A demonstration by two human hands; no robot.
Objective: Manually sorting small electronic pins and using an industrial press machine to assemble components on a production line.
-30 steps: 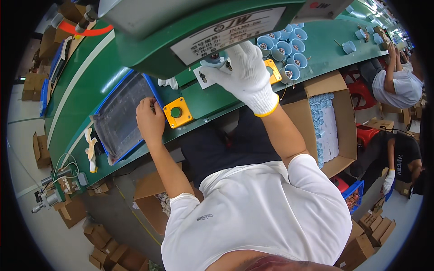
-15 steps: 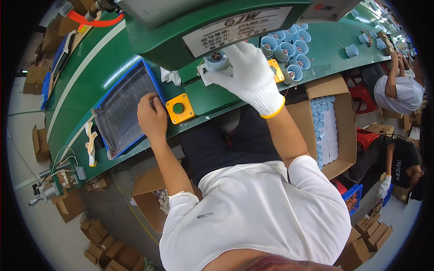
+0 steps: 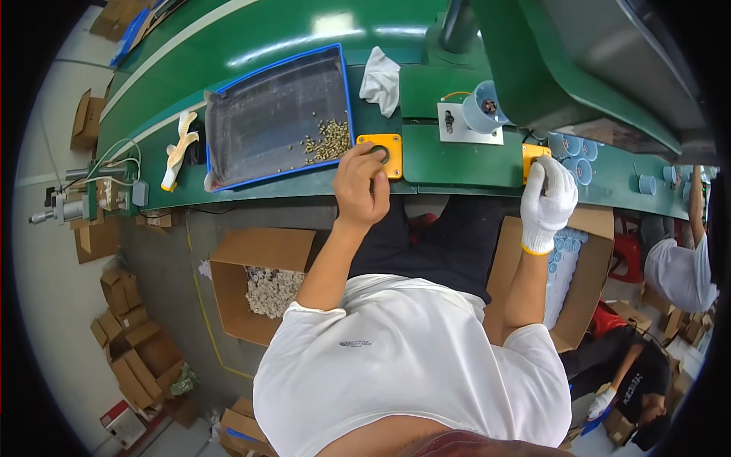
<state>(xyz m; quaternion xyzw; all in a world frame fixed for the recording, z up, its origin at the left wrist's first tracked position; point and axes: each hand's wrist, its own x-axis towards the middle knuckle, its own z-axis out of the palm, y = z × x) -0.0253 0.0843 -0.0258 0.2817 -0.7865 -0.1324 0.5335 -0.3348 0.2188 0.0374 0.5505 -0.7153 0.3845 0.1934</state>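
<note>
My bare left hand [image 3: 361, 184] rests with bent fingers on the push button [image 3: 379, 153] of a yellow control box [image 3: 393, 143]. On the right, my gloved right hand [image 3: 550, 199] curls against a second yellow box [image 3: 531, 161]; its fingertips and whatever lies under them are hidden. Between the hands, a light blue cup [image 3: 478, 114] with dark contents stands on a metal plate [image 3: 455, 131] beside the green press [image 3: 563, 84]. To the left, a blue-rimmed tray [image 3: 268, 99] holds small brass-coloured pieces [image 3: 332, 139] in its near right corner.
A white cloth [image 3: 380, 81] and a loose glove [image 3: 179, 156] lie on the green bench. More blue cups [image 3: 579, 156] stand at the right. Open cartons [image 3: 263, 242] flank my legs, one with pale pieces, another with cups. Co-workers [image 3: 674, 263] sit far right.
My right hand has left the cup at the press and moved onto the right yellow box. My left hand has gone from the tray to the left box. The view has shifted.
</note>
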